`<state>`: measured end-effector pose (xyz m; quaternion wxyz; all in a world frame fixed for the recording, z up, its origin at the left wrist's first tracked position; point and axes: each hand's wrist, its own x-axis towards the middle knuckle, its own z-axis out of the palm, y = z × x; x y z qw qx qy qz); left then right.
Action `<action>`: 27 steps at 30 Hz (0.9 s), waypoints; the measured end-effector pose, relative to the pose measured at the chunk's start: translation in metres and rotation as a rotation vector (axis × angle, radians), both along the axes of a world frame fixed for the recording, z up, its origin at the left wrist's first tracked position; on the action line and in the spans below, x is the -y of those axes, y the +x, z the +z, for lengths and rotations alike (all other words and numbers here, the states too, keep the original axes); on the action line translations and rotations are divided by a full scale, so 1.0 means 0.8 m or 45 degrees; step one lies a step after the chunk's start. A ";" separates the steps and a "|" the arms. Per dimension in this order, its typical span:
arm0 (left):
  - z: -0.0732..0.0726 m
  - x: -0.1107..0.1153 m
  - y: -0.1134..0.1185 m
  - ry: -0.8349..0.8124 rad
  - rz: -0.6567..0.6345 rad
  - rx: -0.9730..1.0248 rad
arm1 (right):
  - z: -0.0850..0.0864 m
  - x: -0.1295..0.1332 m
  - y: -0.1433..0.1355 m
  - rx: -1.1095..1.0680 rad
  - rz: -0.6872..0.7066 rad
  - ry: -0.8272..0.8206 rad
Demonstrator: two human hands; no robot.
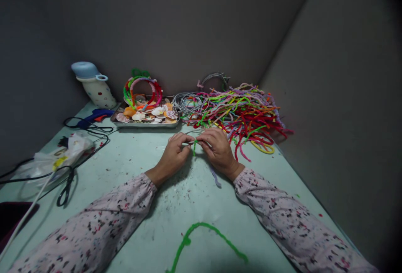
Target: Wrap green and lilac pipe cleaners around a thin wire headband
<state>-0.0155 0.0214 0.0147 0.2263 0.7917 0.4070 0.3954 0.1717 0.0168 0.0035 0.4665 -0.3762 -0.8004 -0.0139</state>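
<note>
Over the middle of the table, my left hand (175,151) is closed, thumb and fingers pinching a thin grey wire. My right hand (220,149) pinches a short green pipe cleaner (194,149) where it wraps around that wire; its tail hangs down between the hands. Part of the wire arcs behind my fingers, and the rest is hidden by them. From beneath my right hand a lavender pipe cleaner (216,178) sticks out on the tabletop. Closer to me lies a bent green pipe cleaner (207,224), touched by neither hand.
Behind my hands are a metal tray (144,125) of seashells with colourful wrapped hoops (143,81), coiled grey wire (188,102) and a heap of pipe cleaners (241,107). A bottle (94,84), a blue tool (94,117), black cables (66,187) and a plastic bag (75,147) occupy the left.
</note>
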 end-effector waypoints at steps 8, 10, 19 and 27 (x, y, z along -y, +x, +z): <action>-0.004 -0.002 0.001 0.099 0.044 0.060 | -0.003 0.000 0.000 -0.021 0.024 0.006; -0.005 -0.001 0.001 0.092 0.057 0.076 | -0.003 0.000 -0.001 -0.033 0.035 0.011; -0.003 0.000 0.001 0.134 0.103 0.101 | -0.002 0.001 -0.002 -0.071 0.067 -0.017; -0.002 0.003 0.000 0.170 0.134 0.059 | -0.003 0.003 -0.002 -0.084 0.082 -0.039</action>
